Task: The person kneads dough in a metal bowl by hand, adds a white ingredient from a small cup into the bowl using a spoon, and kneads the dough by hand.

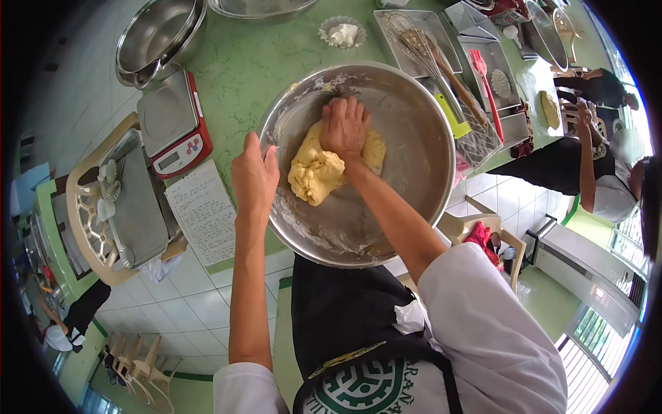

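Note:
A lump of yellow dough [316, 174] lies in a wide stainless steel mixing bowl [420, 165] with pale smears along its inner wall. My right hand [345, 131] presses down on the dough, its fingers bent over the far part, so the dough beneath the palm is hidden. At the bowl's left rim, my left hand [255, 176] is closed on the edge with the thumb near the inside; some of its fingers are out of sight.
Left of the bowl are a red kitchen scale [178, 131] and a handwritten sheet [201, 214]. Steel bowls [155, 38] stand beyond the scale. A paper cup with white fat [343, 32] sits behind. Pans hold a whisk [420, 45] and a red spatula [486, 86]. Another person [607, 165] stands at right.

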Motion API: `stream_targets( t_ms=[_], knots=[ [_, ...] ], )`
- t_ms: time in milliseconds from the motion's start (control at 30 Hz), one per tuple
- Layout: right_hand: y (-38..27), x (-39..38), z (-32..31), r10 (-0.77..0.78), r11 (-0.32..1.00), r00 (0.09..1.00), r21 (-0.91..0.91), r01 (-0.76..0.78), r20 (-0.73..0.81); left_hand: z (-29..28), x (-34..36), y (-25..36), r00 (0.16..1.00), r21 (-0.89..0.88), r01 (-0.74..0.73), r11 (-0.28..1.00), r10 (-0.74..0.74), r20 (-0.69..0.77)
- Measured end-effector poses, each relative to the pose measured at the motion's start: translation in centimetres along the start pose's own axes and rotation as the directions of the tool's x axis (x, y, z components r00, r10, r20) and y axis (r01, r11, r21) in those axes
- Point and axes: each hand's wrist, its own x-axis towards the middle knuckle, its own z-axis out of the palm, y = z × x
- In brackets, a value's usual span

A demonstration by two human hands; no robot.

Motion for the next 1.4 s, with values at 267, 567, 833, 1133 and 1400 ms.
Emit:
stream_targets(
  t_ms=[267,567,833,1133,1400],
  knots=[
    [3.4,-0.2,-5.0,0.385,0.862,0.896,0.261,-0.434,0.220,-0.1,0.1,-1.7,0.997,0.064,0.040,0.997,-0.036,-0.073],
    [0.0,-1.5,-5.2,0.580,0.012,0.411,0.497,-0.867,0.703,0.4,-0.7,0.1,0.994,0.071,0.051,0.996,-0.044,-0.102],
    [-4.7,-7.1,-9.4,0.094,0.881,0.924,0.401,-0.251,0.371,0.0,-0.4,-0.5,0.996,-0.071,0.066,0.995,-0.070,-0.055],
    [-4.6,-8.4,-17.2,0.265,0.902,0.906,0.248,-0.354,0.329,-0.3,1.7,-1.4,0.996,0.064,-0.090,0.994,0.089,0.019],
    [0.0,-7.0,-9.0,0.130,0.989,0.980,-0.082,-0.119,0.152,-0.1,1.4,-0.8,0.992,0.043,-0.111,0.993,0.108,0.061]
  ],
)
